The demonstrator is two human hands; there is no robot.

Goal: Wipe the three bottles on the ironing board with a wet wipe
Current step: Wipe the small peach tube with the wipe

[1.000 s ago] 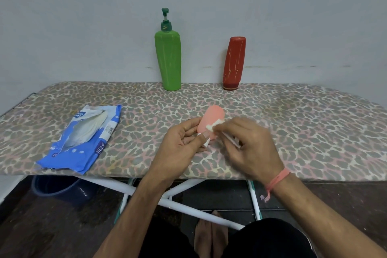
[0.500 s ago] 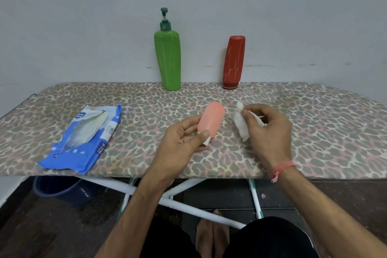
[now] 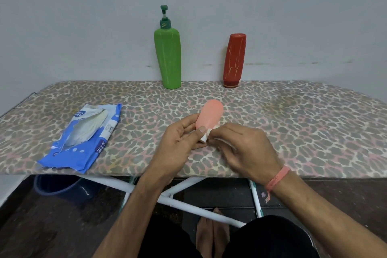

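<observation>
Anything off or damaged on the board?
Only the blue wet-wipe pack: crumpled, flap gaping open, its near corner overhanging the leopard-print ironing board edge. The tall green pump bottle and red bottle stand upright at the back; no spills.

On the leopard-print fabric ironing board (image 3: 293,132), the green plastic pump bottle (image 3: 168,58) and red plastic bottle (image 3: 234,60) stand at its far edge, the blue plastic wipes packet (image 3: 83,138) near its left front.
</observation>
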